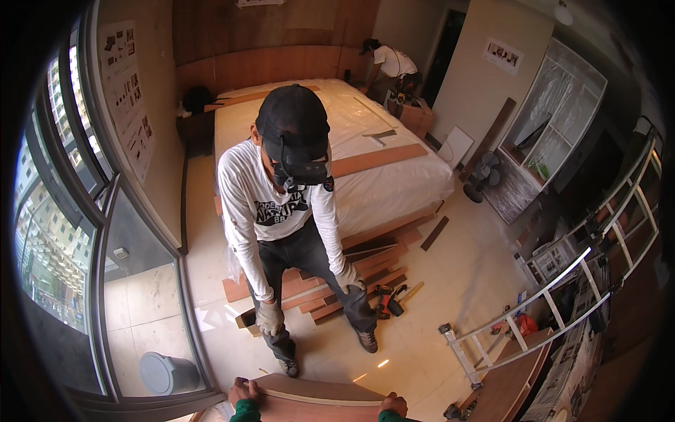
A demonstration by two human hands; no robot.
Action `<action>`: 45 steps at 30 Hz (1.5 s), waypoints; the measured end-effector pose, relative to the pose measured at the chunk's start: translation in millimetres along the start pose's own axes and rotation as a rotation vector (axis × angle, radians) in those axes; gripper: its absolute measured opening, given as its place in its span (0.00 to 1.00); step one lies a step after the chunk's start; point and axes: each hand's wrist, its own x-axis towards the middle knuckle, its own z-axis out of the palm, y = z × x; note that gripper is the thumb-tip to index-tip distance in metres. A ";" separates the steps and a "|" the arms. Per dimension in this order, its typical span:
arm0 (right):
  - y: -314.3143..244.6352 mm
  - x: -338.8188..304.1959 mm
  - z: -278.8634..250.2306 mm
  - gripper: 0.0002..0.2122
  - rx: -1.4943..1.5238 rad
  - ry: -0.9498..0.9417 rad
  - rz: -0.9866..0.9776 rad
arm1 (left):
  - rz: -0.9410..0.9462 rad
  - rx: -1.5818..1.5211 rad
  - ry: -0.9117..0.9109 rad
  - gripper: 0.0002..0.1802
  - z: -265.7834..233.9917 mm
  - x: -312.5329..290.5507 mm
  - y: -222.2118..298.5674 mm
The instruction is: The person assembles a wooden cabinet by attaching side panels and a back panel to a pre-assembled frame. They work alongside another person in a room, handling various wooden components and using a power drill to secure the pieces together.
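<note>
At the bottom edge my left hand point(245, 391) and my right hand point(394, 404) each grip the far edge of a large brown wooden panel point(316, 397), held flat in front of me. A co-worker point(292, 211) in a white long-sleeved shirt, dark cap, head-mounted device and work gloves stands facing me just beyond the panel, arms hanging down.
Behind the co-worker lies a pile of wooden planks point(351, 271), a power drill point(385, 299) and a hammer point(411, 290) on the tiled floor. A covered bed point(394, 176) carries boards. A metal scaffold frame point(562, 281) stands right, glass doors point(112, 267) left, another person point(387, 67) works far back.
</note>
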 end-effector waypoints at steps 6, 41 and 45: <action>0.9 1.6 2.6 0.29 0.009 0.018 0.025 | -0.008 0.000 0.002 0.20 0.7 1.6 -1.3; -10.6 -1.5 6.2 0.24 -0.117 0.135 0.048 | 0.005 -0.001 0.001 0.20 -2.2 -0.7 1.9; -9.2 0.3 7.1 0.24 -0.117 0.130 0.036 | -0.009 -0.003 -0.010 0.19 -4.0 -0.9 5.5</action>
